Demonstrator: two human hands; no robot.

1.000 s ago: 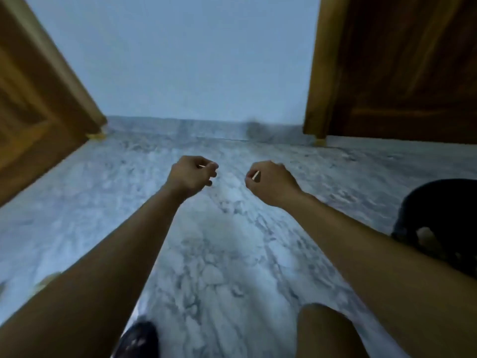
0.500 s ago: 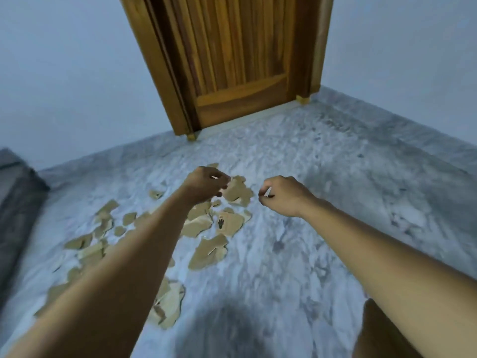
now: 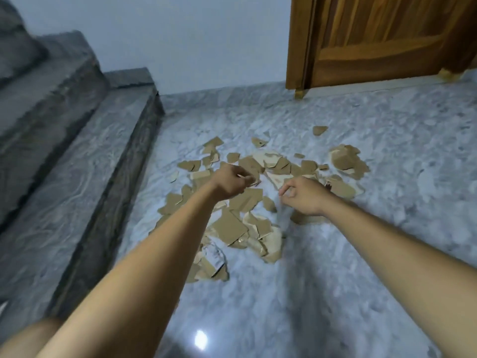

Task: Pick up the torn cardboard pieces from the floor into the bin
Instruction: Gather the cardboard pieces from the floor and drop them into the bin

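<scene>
- Head view: the torn brown cardboard pieces (image 3: 247,200) lie scattered on the grey-white marbled stone floor (image 3: 361,254). None has been gathered yet.
- The scatter's long axis runs on a diagonal, from the near left beside the left forearm to a larger crumpled scrap at the far right. A few stray bits lie beyond it, toward the brown wooden door (image 3: 387,40).
- The left hand (image 3: 232,182) hangs over the middle of the heap. Its fingers (image 3: 245,180) are curled in and the thumb meets the forefinger. Whether anything small is pinched there cannot be told.
- The right hand (image 3: 302,195) hangs just to the right of it, with thumb and forefinger closed into a ring and the other fingers loosely bent. Again, no held scrap can be made out.
- The nearest pieces lie under and just ahead of both sets of fingertips, so either hand could probably go straight down for one. The left hand is nearer the dense centre, the right nearer the far-right cluster.
- No bin shows in this view, so where it stands and what it holds cannot be told.
- Grey stone steps (image 3: 77,177) rise along the left, near the heap's edge.
</scene>
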